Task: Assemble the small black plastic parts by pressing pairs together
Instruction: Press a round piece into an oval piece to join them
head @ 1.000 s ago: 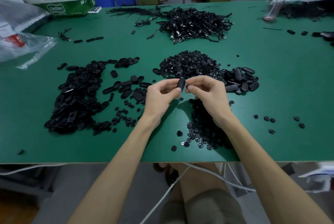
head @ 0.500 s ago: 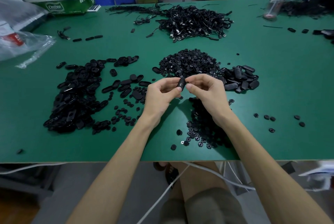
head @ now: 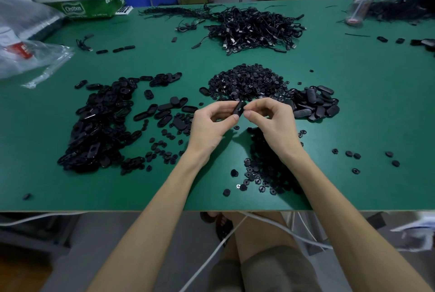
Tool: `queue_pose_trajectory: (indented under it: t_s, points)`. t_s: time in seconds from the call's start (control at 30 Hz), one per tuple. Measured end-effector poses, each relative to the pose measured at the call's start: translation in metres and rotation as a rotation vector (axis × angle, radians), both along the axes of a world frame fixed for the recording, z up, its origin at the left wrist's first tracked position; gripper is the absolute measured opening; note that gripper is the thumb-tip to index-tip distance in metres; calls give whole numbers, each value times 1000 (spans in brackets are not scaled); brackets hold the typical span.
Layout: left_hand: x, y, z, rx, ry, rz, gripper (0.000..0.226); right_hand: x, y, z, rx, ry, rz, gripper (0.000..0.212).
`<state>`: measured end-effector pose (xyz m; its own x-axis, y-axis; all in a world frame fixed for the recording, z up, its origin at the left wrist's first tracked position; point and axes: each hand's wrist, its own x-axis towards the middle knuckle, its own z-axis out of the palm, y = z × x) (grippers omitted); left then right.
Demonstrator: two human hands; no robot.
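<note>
While held over the table (head: 367, 126), an oval part (head: 239, 108) is pinched in the grip of left hand (head: 211, 124) and right hand (head: 274, 122)

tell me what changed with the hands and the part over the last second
Nothing visibly moved. The left hand and right hand still pinch the same small black part between their fingertips above the green table; nothing was picked up or let go, and the piles lie as before.
</note>
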<state>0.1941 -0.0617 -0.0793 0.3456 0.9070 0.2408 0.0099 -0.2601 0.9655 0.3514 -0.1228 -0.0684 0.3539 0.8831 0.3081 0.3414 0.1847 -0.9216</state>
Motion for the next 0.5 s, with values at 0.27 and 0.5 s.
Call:
queue_pose_trajectory:
  t_s: [0.27, 0.5]
  points:
    - [1, -2, 2, 20, 17, -19, 30, -1, 0, -1, 0, -57, -19, 7]
    - [3, -5, 2, -27, -28, -28, 29, -3, -4, 1, 31, -101, -36, 7]
